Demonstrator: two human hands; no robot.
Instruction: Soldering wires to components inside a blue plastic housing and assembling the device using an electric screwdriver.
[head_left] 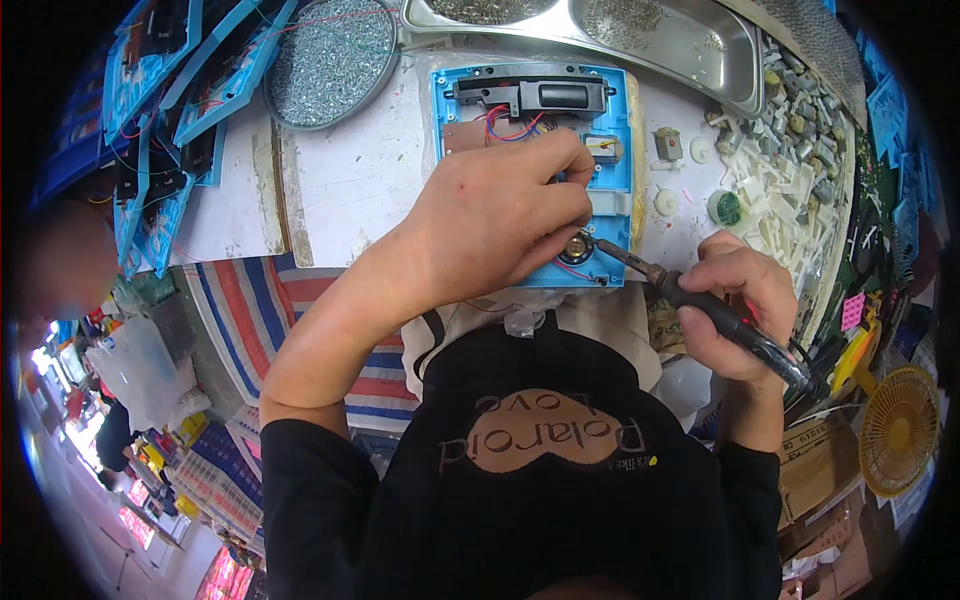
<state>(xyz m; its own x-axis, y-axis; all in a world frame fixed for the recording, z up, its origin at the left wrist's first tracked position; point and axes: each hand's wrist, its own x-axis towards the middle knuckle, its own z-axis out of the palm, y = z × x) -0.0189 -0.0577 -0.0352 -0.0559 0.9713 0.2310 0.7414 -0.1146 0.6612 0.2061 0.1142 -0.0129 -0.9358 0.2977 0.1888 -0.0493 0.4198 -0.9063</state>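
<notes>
A light-blue plastic housing (pixel 612 262) lies on the white worktable in front of me, with a black plastic part (pixel 565 97), red and blue wires (pixel 515 130) and a small round metal speaker (pixel 577 247) inside. My left hand (pixel 490 205) rests across the housing, its fingers curled together just above the speaker. Whatever is between those fingertips is hidden. In my right hand (pixel 748 290) is a soldering iron (pixel 735 328) with a black handle. Its metal tip reaches the right side of the speaker, close to my left fingers; contact cannot be made out.
Beside the housing are a small motor (pixel 668 145) and a green round container (pixel 724 207). Many loose motors and white plastic pieces (pixel 775 190) cover the right side. Screws fill a round tray (pixel 330 65); a metal tray (pixel 690 50) stands behind. More blue housings (pixel 165 130) are stacked left.
</notes>
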